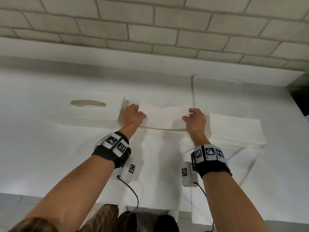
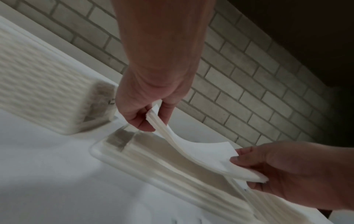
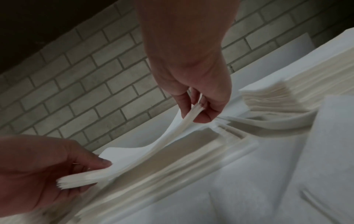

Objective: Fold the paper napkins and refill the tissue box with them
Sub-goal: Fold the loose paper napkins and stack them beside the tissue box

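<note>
holding a thin folded napkin bundle (image 1: 163,114) w/ both hands, one per short end: left hand (image 1: 133,114) pinching left end, right hand (image 1: 194,120) pinching right end, thumbs over, fingers under. bundle sagging in the middle, several layers visible at the edges in both wrist views.

key relation: bundle long axis running left-right, roughly parallel to the open tray-like base (image 2: 145,163) directly below it on the bench (image 1: 50,156). base long axis looks matched to the bundle, already part filled w/ stacked napkins. bundle hanging clear of the base, not touching.

tissue box cover (image 1: 88,109) w/ oval slot lying just left of the left hand, close but apart. unfolded napkin stack (image 1: 234,129) just right of the right hand. so left hand nearer the cover, right hand nearer the supply stack.

judgement: mid refill, next move prob straight down into the base, ends kept level so the sag lands first. risk: layers fanning out at the pinched ends, or bundle landing skewed and catching the rim. paper soft, no stiffness, needs both ends supported.
</note>
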